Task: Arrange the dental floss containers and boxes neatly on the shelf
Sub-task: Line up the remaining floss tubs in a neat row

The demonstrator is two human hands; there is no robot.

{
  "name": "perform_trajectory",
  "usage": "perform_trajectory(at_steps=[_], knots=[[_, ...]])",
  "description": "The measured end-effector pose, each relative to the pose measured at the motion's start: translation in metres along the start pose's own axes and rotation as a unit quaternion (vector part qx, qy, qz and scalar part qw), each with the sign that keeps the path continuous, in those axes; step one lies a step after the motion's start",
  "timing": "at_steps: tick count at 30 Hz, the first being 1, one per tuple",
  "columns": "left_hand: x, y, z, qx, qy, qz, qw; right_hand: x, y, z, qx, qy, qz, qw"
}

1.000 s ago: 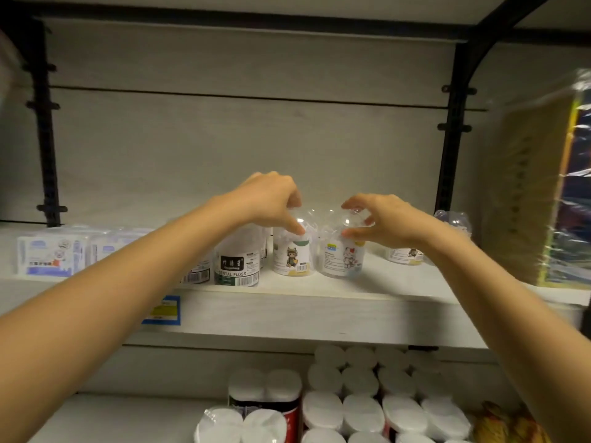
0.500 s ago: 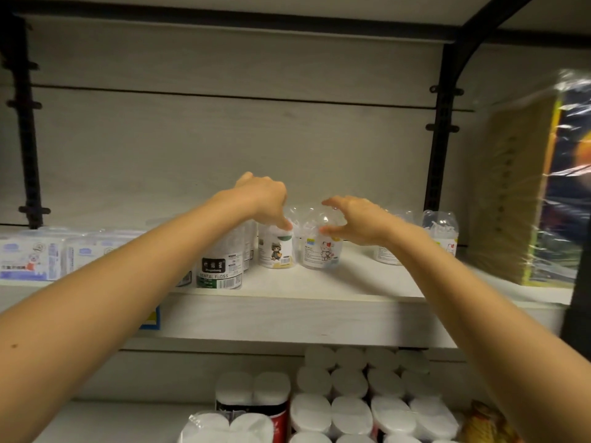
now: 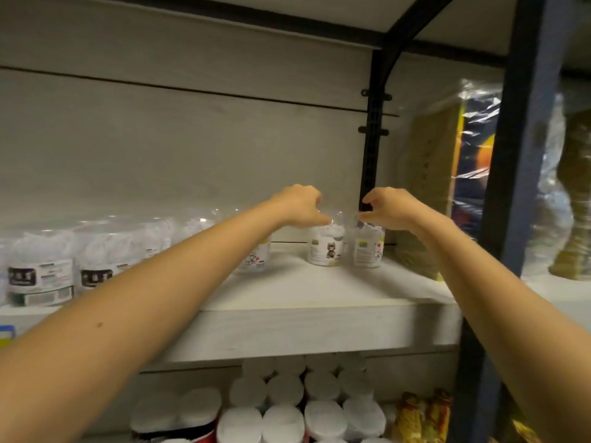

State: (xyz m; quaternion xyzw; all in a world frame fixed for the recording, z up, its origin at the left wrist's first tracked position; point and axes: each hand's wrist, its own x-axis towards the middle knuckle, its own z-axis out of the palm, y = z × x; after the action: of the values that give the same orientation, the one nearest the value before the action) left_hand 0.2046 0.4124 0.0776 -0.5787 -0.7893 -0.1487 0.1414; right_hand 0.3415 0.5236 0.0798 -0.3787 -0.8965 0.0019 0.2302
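Two small clear floss jars stand side by side at the back right of the white shelf. My left hand pinches the lid of the cat-label jar. My right hand pinches the lid of the blue-label jar. Another small jar stands partly hidden behind my left forearm. Larger floss tubs with black labels line the shelf to the left.
A black upright bracket runs just behind the two jars. A plastic-wrapped pack stands right of them, beside a dark shelf post. White-capped containers fill the lower shelf.
Both hands have carried the two small jars rightwards along the shelf, from beside the black-label tubs to the spot near the bracket. The view has shifted right as well.
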Motion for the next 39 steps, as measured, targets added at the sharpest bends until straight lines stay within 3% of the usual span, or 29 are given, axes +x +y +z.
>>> perform_trajectory(at_steps=[11,20,28,33,39], knots=[[0.046,0.009,0.032,-0.044,-0.060,-0.023,0.997,0.019,0.010,0.011,0.064,-0.126,0.032,0.989],[0.024,0.010,0.015,-0.086,-0.054,-0.008,0.995,0.008,0.006,0.007,0.071,-0.111,0.035,0.991],[-0.057,-0.009,-0.050,-0.074,0.025,0.001,0.997,-0.055,-0.019,-0.049,0.077,-0.020,-0.060,0.995],[-0.105,-0.039,-0.082,-0.041,0.047,-0.024,0.998,-0.080,-0.066,-0.064,0.101,-0.012,-0.127,0.987],[-0.135,-0.071,-0.084,-0.016,0.027,-0.043,0.999,-0.089,-0.120,-0.036,0.116,-0.056,-0.173,0.976]])
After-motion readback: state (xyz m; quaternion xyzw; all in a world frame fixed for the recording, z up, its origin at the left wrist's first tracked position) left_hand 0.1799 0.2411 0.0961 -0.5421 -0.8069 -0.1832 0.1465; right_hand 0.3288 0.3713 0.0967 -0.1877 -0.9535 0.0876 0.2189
